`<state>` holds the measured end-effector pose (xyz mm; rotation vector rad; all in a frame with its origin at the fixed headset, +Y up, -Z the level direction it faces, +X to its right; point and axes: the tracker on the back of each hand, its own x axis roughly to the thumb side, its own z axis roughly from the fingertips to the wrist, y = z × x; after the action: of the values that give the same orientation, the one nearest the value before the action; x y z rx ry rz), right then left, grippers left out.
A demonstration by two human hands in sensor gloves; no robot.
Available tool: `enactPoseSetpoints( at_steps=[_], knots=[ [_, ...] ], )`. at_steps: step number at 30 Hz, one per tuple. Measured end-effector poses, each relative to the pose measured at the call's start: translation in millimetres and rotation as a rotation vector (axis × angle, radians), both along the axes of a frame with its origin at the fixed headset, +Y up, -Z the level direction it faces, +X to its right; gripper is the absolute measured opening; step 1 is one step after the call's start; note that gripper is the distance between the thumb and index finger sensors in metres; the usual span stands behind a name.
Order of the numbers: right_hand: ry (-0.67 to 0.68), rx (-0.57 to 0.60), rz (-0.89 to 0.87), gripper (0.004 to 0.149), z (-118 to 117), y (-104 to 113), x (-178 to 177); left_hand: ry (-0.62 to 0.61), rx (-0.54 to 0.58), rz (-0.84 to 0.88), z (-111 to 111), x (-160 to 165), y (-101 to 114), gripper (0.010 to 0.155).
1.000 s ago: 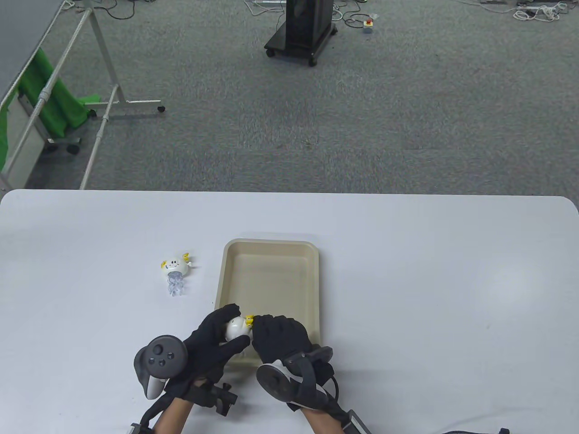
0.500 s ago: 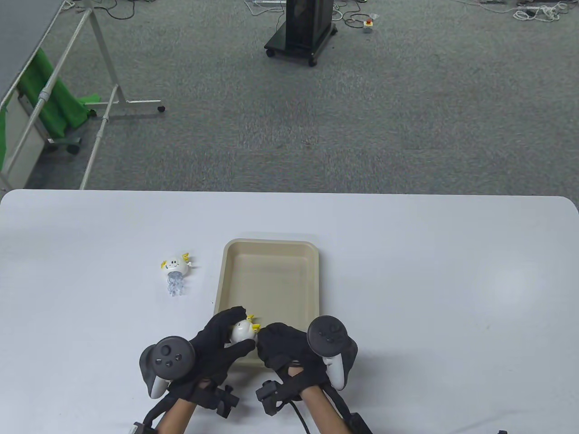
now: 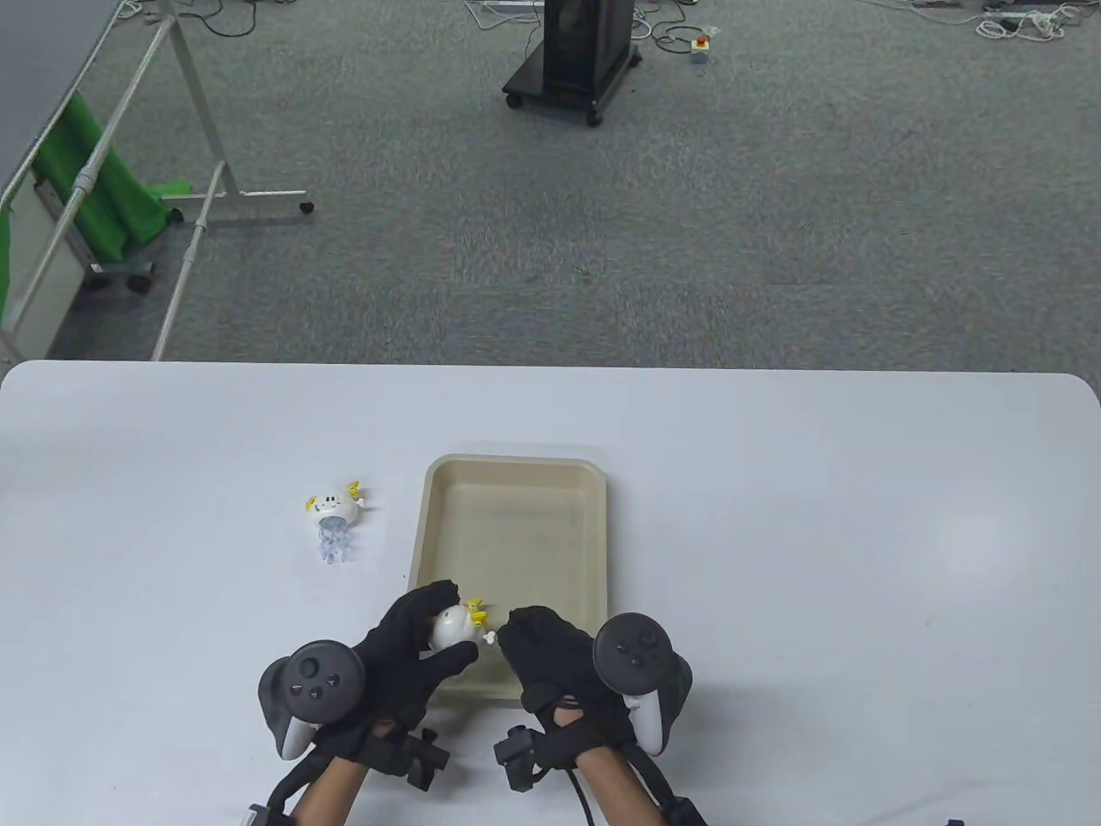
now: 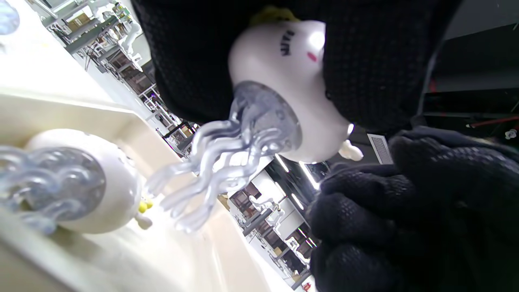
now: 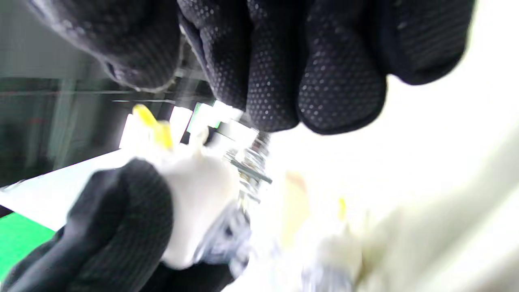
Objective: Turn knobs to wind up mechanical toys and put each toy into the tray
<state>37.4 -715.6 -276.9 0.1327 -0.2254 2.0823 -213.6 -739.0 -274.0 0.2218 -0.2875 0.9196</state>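
Left hand [image 3: 404,650] curls around the white jellyfish toy [image 3: 452,626]; at its 3 o'clock, my right hand [image 3: 550,658], fingers curled, sits just off its knob [image 3: 488,637].

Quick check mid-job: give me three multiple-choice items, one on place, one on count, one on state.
1. The loose toy lies: A left of the tray; B right of it; C inside it.
2. Jellyfish toys in view: A two; B three; C four.
3. The lifted toy is gripped by: A the left hand; B the right; C neither.
Key: A, the table view shows it left. B, the left wrist view adds a third toy in the tray. A, the right hand is off the knob.
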Motion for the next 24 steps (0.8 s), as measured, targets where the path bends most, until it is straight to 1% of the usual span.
enactPoseSetpoints(
  at_steps=[1, 2, 6, 7, 10, 14, 16, 20, 24],
  knots=[
    [-0.014, 0.101, 0.075, 0.051, 4, 7, -1, 0.006, -0.003, 0.014, 0, -1, 0, 0.075],
    [-0.011, 0.157, 0.149, 0.051, 8, 12, -3, 0.007, -0.006, 0.026, 0, -2, 0, 0.076],
    [0.008, 0.316, 0.35, 0.055, 21, 23, -13, 0.011, -0.009, 0.046, -1, -4, 0, 0.075],
    [0.018, 0.379, 0.418, 0.055, 23, 24, -18, 0.012, -0.01, 0.048, -1, -4, 0, 0.075],
    [0.017, 0.477, 0.615, 0.058, 29, 22, -29, 0.011, -0.009, 0.052, -1, -4, 0, 0.075],
    [0.035, 0.55, 0.741, 0.058, 32, 17, -41, 0.007, -0.011, 0.06, 0, -4, 0, 0.076],
    [0.044, 0.557, 0.775, 0.059, 32, 13, -47, 0.005, -0.012, 0.065, 0, -4, 0, 0.076],
    [0.032, 0.567, 0.783, 0.058, 31, 10, -53, 0.002, -0.014, 0.071, 0, -4, 0, 0.075],
    [0.02, 0.571, 0.745, 0.053, 30, 11, -54, -0.003, -0.03, 0.093, 1, -2, -1, 0.076]
  ],
)
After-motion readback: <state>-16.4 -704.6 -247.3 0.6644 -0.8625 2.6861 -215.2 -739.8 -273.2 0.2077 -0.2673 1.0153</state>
